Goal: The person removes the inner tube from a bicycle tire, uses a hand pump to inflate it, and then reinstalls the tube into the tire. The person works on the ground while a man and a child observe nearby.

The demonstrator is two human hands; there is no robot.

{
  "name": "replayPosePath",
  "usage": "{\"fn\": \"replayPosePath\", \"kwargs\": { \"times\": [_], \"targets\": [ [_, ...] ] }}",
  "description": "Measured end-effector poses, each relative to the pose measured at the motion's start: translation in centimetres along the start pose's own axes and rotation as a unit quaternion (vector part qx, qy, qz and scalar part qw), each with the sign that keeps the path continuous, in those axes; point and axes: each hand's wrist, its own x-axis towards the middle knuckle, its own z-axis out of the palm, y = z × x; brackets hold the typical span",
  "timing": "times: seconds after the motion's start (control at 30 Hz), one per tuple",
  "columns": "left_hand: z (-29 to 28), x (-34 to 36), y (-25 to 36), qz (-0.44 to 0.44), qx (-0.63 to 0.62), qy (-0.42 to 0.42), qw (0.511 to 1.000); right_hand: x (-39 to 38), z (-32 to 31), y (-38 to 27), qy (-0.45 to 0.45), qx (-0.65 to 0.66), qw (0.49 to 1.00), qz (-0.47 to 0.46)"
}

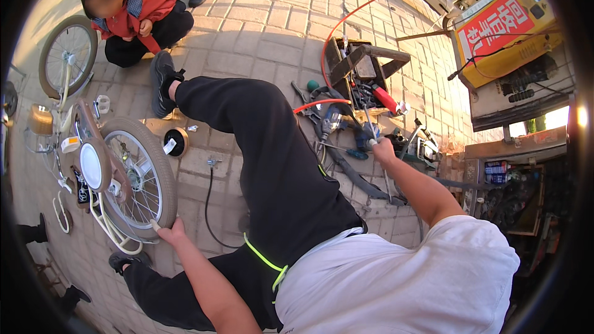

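Observation:
My left hand (pixel 171 233) is closed around the near edge of a small bicycle's wheel (pixel 168 176), its fingers over the tyre and rim. The cream-framed bicycle (pixel 65 111) is on the paving at my left, its spoked wheels and pedals exposed. My right hand (pixel 383 150) is closed on a thin metal rod-like tool (pixel 369 122) above a spread of tools at my right. Just beyond that hand lie a blue-grey power tool (pixel 329 122) and a black strip of rubber (pixel 352 176). The tool's exact kind is not clear.
A person in a red jacket (pixel 158 3) squats beyond the bicycle. A wooden toolbox (pixel 365 68) stands at the far right, with a red hose (pixel 328 40) nearby. A black hose (pixel 208 210) and a round tin (pixel 176 142) lie between my legs and bicycle. A yellow cart (pixel 495 65) stands right.

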Motion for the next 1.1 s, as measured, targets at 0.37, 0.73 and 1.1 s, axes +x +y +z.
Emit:
{"fn": "replayPosePath", "kwargs": {
  "times": [0.37, 0.73, 1.1],
  "targets": [
    [1.6, -4.7, -1.1, -0.035, -0.020, -0.008, 0.999, 3.7, -1.3, -20.8, -0.003, 0.091, 0.946, -0.312],
    [-0.8, -6.4, -3.7, -0.075, -0.017, -0.107, 0.991, -27.4, 15.9, -42.2, -0.368, 0.026, 0.630, -0.683],
    [0.0, -5.4, -6.4, -0.031, -0.109, -0.087, 0.990, -32.2, 29.0, -47.5, -0.316, -0.354, 0.472, -0.743]
  ]
}}
